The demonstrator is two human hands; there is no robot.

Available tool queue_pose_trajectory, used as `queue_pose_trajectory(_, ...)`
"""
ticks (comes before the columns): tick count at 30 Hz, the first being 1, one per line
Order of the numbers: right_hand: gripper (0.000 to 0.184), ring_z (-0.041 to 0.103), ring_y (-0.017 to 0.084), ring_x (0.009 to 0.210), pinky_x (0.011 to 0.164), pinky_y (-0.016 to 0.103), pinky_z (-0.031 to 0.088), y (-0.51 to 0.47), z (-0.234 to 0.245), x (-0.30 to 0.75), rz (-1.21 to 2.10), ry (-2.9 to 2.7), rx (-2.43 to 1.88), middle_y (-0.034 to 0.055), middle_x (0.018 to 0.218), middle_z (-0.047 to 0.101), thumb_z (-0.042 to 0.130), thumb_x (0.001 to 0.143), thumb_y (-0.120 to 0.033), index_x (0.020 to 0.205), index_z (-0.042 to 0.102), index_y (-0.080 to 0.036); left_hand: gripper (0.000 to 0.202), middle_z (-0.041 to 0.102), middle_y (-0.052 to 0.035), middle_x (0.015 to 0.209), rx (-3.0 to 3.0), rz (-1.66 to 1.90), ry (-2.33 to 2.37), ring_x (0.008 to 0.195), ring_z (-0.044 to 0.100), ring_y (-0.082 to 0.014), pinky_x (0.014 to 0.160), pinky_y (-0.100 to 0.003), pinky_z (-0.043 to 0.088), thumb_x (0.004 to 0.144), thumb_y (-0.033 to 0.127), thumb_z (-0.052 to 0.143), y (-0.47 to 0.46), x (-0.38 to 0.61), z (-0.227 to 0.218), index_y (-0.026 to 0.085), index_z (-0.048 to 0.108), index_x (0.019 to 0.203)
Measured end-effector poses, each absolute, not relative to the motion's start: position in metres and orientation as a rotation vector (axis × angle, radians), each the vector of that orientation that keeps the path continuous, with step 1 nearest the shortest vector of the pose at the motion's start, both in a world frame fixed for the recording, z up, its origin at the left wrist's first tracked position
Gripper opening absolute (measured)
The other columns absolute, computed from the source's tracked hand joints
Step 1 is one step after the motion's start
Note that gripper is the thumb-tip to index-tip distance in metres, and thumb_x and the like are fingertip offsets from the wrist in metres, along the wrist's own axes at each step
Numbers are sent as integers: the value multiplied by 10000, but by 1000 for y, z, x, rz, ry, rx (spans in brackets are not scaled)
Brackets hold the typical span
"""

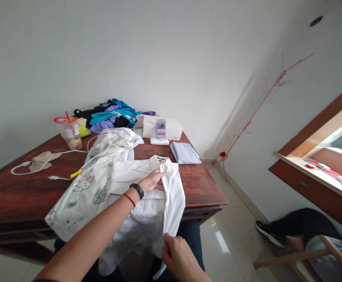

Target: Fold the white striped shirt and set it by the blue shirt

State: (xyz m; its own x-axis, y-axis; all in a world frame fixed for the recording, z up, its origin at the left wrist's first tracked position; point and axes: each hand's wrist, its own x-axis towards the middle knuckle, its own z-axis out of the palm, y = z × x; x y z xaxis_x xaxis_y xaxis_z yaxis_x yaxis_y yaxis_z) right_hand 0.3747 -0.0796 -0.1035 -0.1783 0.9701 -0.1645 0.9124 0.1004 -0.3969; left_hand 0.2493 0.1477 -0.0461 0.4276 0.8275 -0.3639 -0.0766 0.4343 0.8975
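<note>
A white striped shirt (138, 172) lies partly on the dark red table, its collar towards the back and its lower part hanging over the front edge. My left hand (155, 181), with a black band and a red string on its wrist, grips the shirt near the collar on its right side. Down at the hanging right edge, my right hand (177, 250) is closed on the same shirt. The right side strip is folded inward between the two hands. Under and left of the shirt spreads a white printed cloth (84, 188) with cartoon figures.
On the table (206, 194) are a folded grey garment (185, 152), a white box (175, 127), a plastic cup with straw (71, 135), white cables (62, 178) and a clothes heap (115, 113). A pink coat rack (256, 109) and a wooden chair (294, 254) stand to the right.
</note>
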Motion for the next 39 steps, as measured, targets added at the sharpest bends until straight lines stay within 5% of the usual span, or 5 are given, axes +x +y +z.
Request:
queue_pose_trajectory(7, 153, 682, 196, 733, 616, 251, 333, -73, -99, 360, 935, -2228, -1696, 8, 788, 758, 788, 773, -325, 877, 713, -242, 159, 671, -38, 825, 973, 623, 893, 692, 681, -181, 642, -303, 598, 991, 274, 520, 151, 247, -47, 186, 554, 1118)
queue_pose_trajectory(17, 205, 561, 131, 650, 624, 237, 386, -31, -38, 404, 677, -1970, -1411, -10, 708, 617, 590, 954, -277, 771, 625, -191, 164, 616, 12, 736, 1047, 724, 966, 588, 608, -138, 556, -236, 536, 997, 335, 547, 153, 264, -36, 190, 528, 1072)
queue_pose_trajectory(28, 313, 535, 286, 1258, 1100, 483, 426, 112, -30, 428, 124, -2004, -1236, 151, 1338, 563, 549, 945, -175, 1249, 619, -199, 245, 598, 22, 719, 1043, 748, 939, 570, 620, -150, 568, -270, 528, 985, 398, 543, 147, 261, -31, 204, 535, 1135)
queue_pose_trajectory(33, 655, 492, 312, 1386, 1165, 503, 376, 182, -14, 434, 453, -2157, -1229, 178, 1471, 534, 744, 846, -278, 1451, 511, -183, 320, 628, 6, 772, 1059, 729, 917, 621, 640, -151, 606, -265, 527, 965, 264, 542, 140, 255, -25, 234, 519, 1283)
queue_pose_trajectory(39, 527, 657, 247, 1125, 960, 319, 514, 218, 23, 445, 929, -2360, -1154, 80, 1240, 717, 783, 811, -446, 1275, 690, -215, 357, 616, 3, 772, 1118, 767, 905, 617, 605, -143, 573, -238, 486, 975, 223, 530, 140, 259, -16, 232, 533, 1332)
